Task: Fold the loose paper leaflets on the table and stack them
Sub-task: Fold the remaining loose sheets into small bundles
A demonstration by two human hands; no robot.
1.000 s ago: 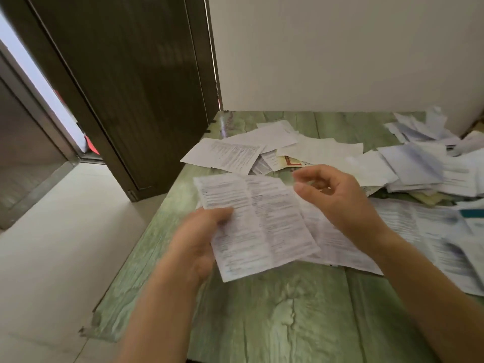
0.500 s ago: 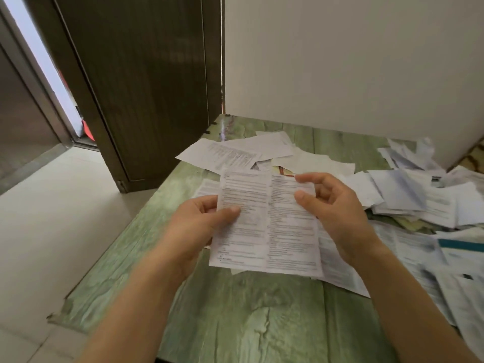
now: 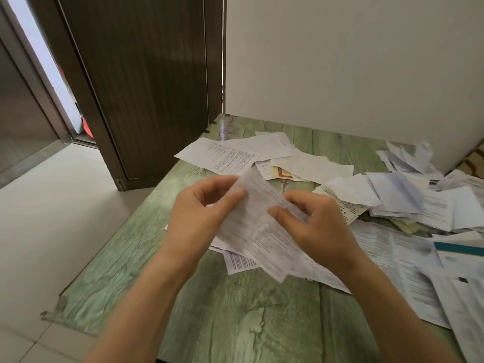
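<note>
Leaflet (image 3: 247, 222), 1 of many: looks mid-fold, pinched by L hand (image 3: 201, 213) & R hand (image 3: 319, 226); loose sheets (image 3: 222, 155) all over table (image 3: 235, 323), most work prob. left

Two hands (image 3: 199, 213) (image 3: 320, 231), one held leaflet (image 3: 251, 205), perhaps twenty loose leaflets (image 3: 227, 155), one table (image 3: 235, 323)

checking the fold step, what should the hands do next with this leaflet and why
Probably bring the two halves together and press the crease: the left hand and right hand each pinch the printed leaflet, which is bent only partway, over the table.
</note>
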